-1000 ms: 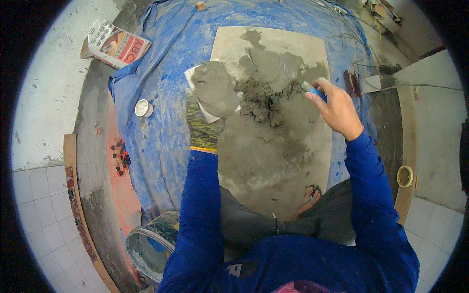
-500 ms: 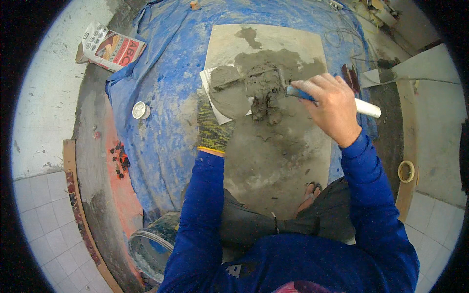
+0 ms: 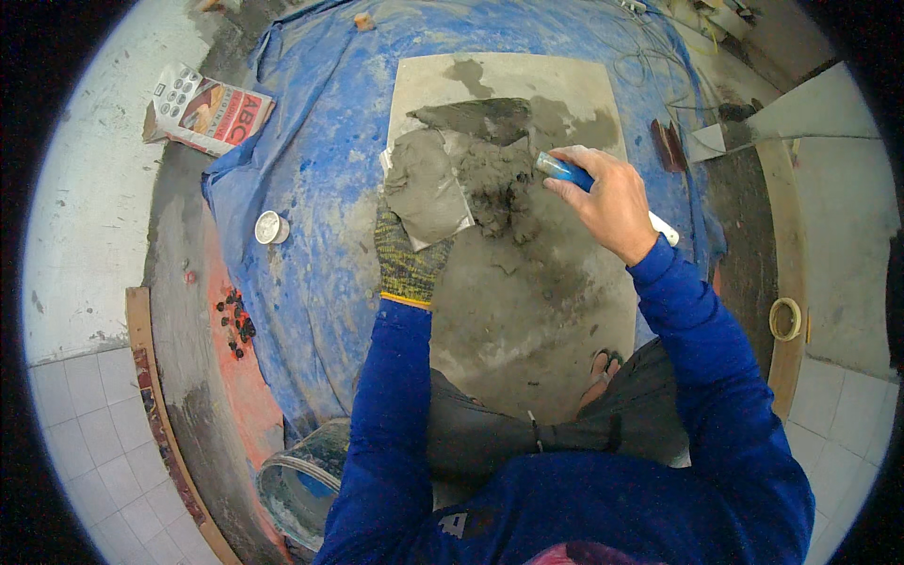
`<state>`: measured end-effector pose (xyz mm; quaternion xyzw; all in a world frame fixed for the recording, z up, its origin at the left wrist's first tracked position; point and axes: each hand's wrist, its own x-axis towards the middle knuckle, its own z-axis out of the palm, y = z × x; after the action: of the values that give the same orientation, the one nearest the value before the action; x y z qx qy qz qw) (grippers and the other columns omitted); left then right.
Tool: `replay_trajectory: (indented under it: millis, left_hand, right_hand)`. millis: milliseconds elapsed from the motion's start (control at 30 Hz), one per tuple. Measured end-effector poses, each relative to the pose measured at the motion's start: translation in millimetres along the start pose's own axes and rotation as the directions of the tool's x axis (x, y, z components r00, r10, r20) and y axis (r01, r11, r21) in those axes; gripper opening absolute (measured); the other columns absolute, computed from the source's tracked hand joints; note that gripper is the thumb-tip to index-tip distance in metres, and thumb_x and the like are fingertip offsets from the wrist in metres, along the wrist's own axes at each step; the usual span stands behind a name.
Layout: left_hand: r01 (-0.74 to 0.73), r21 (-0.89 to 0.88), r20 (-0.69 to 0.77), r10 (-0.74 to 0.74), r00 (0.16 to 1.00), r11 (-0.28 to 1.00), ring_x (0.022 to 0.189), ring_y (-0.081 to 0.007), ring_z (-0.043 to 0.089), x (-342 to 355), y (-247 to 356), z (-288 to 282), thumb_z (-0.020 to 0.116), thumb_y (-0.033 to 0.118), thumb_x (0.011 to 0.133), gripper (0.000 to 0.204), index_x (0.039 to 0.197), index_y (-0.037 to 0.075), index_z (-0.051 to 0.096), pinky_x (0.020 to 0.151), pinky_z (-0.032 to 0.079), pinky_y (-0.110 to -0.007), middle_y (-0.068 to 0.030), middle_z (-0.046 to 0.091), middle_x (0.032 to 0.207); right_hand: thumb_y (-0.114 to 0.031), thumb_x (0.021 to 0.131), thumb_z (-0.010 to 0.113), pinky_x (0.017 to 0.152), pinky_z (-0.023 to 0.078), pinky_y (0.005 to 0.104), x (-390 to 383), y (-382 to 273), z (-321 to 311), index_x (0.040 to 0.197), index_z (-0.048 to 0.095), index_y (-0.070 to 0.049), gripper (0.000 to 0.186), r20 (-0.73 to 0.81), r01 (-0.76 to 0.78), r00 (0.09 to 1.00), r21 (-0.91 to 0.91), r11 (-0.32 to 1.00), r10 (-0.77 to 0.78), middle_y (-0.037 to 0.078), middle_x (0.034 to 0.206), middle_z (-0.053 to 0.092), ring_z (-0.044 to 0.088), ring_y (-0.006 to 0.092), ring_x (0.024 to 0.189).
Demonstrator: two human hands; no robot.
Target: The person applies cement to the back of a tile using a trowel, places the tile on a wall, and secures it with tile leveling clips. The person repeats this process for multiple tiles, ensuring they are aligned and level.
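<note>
My left hand (image 3: 408,259), in a yellow and black knitted glove, holds a pale square slab (image 3: 463,218) heaped with grey mortar (image 3: 420,185). My right hand (image 3: 603,198) grips a tool by its blue and white handle (image 3: 563,167), fingers curled over it; its head is hard to make out among the mortar. Just right of the slab a rough mound of wet mortar (image 3: 499,193) lies on a large smeared board (image 3: 508,320) between my legs.
A blue tarp (image 3: 320,160) lies under the board. At left are a printed bag (image 3: 193,108), a small white tub (image 3: 271,227), small dark pieces (image 3: 237,320) and a bucket (image 3: 297,480). A tape roll (image 3: 785,320) and wooden strip (image 3: 786,226) are at right, cables behind.
My left hand shifted right from a second ago. My right hand swung the tool lower half a second ago; it is now back up and left, with the long white handle mostly behind it.
</note>
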<state>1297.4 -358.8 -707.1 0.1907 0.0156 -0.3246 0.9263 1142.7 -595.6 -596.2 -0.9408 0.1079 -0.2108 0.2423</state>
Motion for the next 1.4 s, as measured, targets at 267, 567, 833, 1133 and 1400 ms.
replay_trajectory:
  millis: [267,567,833,1133,1400]
  left_hand:
    - [-0.022,-0.081,0.093,0.030,0.995,0.996,0.129,-0.0338,0.058,-4.6,-1.8,-11.0,0.049,0.030,0.106,0.047,0.147,0.006,0.049,0.109,0.049,-0.052,-0.0159,0.056,0.146]
    - [0.054,-0.068,0.040,-0.052,0.998,0.996,0.131,-0.0335,0.058,-13.8,-1.0,2.4,0.048,0.034,0.106,0.047,0.146,0.010,0.051,0.106,0.051,-0.056,-0.0139,0.058,0.145]
    - [-0.003,-0.062,0.021,0.005,1.000,0.998,0.124,-0.0324,0.060,-11.4,8.6,-8.8,0.045,0.034,0.109,0.046,0.146,0.008,0.052,0.105,0.052,-0.050,-0.0154,0.058,0.143]
    - [0.005,-0.297,0.083,0.020,0.996,0.955,0.125,-0.0313,0.058,-10.7,28.2,-7.7,0.049,0.027,0.107,0.045,0.146,0.005,0.048,0.105,0.050,-0.048,-0.0158,0.056,0.143]
    - [0.069,-0.162,0.072,-0.058,0.996,0.984,0.127,-0.0308,0.060,-33.1,13.8,19.5,0.054,0.031,0.104,0.042,0.140,0.008,0.057,0.105,0.052,-0.051,-0.0150,0.063,0.138]
  right_hand:
    - [-0.026,0.087,0.077,0.078,0.054,0.0464,-15.4,0.8,14.2,0.114,0.071,-0.013,0.031,-0.055,0.061,0.997,0.095,0.994,-0.056,0.013,0.096,0.072,0.068,0.0369,0.091]
    - [-0.022,0.091,0.073,0.083,0.052,0.0485,-17.5,15.1,37.3,0.120,0.064,-0.006,0.034,-0.209,-0.125,0.968,0.072,0.990,0.137,0.018,0.102,0.070,0.066,0.0405,0.097]
    - [-0.025,0.102,0.057,0.074,0.053,0.0582,-70.8,81.0,100.6,0.112,0.054,0.001,0.029,0.509,-0.137,0.804,-0.342,0.929,0.306,0.033,0.090,0.067,0.067,0.0497,0.085]
    - [-0.029,0.098,0.067,0.069,0.053,0.0526,-64.0,3.3,41.4,0.114,0.057,-0.001,0.034,0.172,0.061,0.981,0.160,0.985,-0.089,0.023,0.089,0.067,0.065,0.0470,0.079]
    - [-0.023,0.096,0.069,0.067,0.055,0.0470,-72.6,1.5,78.6,0.120,0.058,-0.003,0.033,0.014,0.156,0.987,0.063,0.986,-0.158,0.018,0.100,0.066,0.068,0.0404,0.084]
